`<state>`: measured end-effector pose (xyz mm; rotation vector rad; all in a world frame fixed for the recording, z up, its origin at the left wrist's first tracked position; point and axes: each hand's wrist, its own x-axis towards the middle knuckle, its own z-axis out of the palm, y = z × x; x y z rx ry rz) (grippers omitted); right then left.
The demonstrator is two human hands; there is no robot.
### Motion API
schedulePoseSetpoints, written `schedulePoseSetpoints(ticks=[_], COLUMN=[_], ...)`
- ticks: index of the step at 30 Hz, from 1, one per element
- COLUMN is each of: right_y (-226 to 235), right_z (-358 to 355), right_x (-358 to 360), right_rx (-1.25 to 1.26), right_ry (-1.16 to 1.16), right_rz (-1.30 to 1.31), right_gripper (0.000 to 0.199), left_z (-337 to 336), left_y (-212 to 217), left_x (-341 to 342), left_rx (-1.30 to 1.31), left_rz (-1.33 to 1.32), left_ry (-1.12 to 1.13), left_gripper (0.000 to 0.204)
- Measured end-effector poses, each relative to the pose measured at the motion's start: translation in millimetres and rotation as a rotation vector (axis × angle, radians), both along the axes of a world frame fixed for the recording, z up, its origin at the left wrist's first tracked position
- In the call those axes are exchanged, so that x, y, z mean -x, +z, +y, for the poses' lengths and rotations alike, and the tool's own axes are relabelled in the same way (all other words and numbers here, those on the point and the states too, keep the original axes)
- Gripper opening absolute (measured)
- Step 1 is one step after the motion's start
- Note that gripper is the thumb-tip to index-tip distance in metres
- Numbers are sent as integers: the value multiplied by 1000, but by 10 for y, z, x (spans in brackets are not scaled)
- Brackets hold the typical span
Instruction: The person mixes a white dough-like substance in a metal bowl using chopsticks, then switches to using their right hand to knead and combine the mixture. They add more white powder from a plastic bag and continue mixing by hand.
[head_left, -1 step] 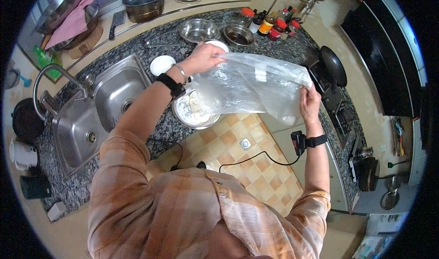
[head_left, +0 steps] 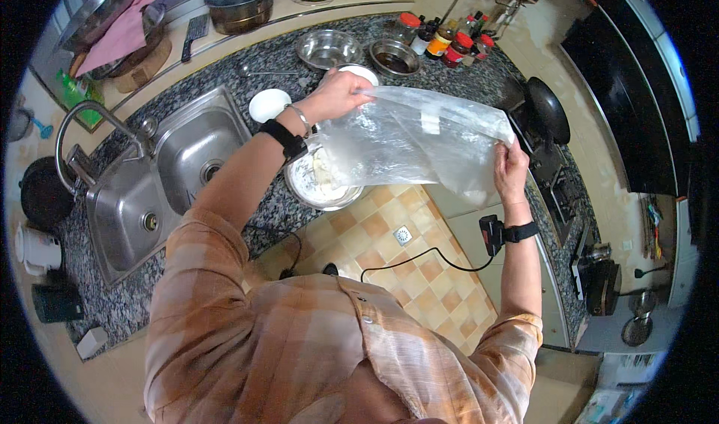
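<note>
Plastic bag, clear and large, is stretched in the air between my two hands over the front edge of the desk, its lower end dipping into the steel bowl that sits right at that edge beside the sink. My left hand has its grip clamped on the bag's upper rim, above the bowl; my right hand is clamped on the far lower corner, out past the desk edge and over the tiled floor. The bowl seems to hold a pale, floury mass, though the film blurs it. To do this well, I judge the right hand should lift its corner higher than the left so whatever is inside slides down toward the bowl, while the left keeps the mouth low and centred over the bowl so nothing spills onto the desk or floor. A small white dish lies just behind the bowl, and two more steel bowls and a row of jars stand near the back edge, well apart from the bag
</note>
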<state>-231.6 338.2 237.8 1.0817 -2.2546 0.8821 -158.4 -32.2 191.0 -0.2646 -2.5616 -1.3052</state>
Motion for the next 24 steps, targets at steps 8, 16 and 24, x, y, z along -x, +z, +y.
schedulePoseSetpoints(ticks=[8,16,24], right_y=[227,504,592], right_z=[-269,-534,-795], right_x=[-79,-172,-172], right_rx=[-110,-226,-222], right_ry=[-4,14,147], right_rz=[28,-113,-117], right_gripper=[29,28,22], left_z=[-166,-247,-364], left_y=[-225,-337,-585], left_x=[-25,-18,46], left_rx=[5,-7,-145], left_rz=[115,55,38], left_ry=[62,177,211], left_gripper=[13,13,16])
